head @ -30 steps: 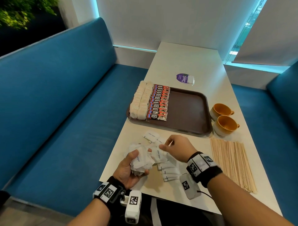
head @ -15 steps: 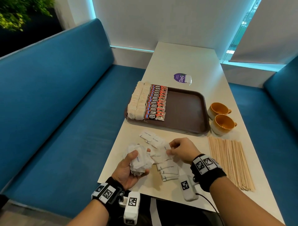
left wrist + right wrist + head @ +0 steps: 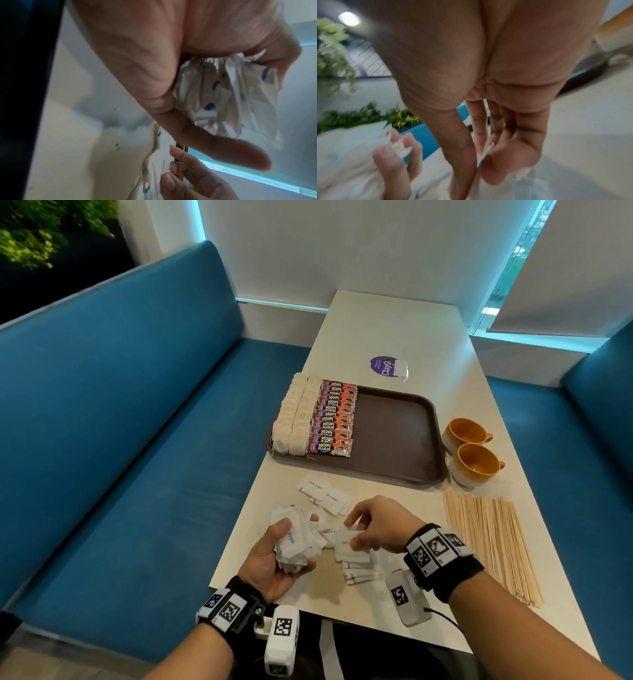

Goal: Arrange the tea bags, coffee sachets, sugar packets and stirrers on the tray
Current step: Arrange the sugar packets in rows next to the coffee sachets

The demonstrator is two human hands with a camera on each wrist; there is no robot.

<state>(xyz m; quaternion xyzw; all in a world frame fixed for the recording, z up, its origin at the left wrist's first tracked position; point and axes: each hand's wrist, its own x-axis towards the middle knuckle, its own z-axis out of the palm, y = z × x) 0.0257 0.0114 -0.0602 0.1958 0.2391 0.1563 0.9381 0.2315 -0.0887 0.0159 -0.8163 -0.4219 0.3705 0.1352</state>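
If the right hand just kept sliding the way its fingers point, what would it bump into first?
The right hand, pinching a sugar packet, points toward the person's left. First in line looks to be the bunch of sugar packets gripped in the left hand, very close by, though depth is hard to judge.

White table (image 3: 387,330) bears tray (image 3: 404,436), cups (image 3: 474,465), stirrers (image 3: 493,546), perhaps sugar packets (image 3: 323,494).

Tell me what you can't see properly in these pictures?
- Head view: how many white paper sugar packets the left hand grips; they are bunched together.
- Head view: packets under the right hand, hidden by its fingers.
- Right wrist view: the pinched packet, blurred.
- Head view: small print on the round purple sticker.
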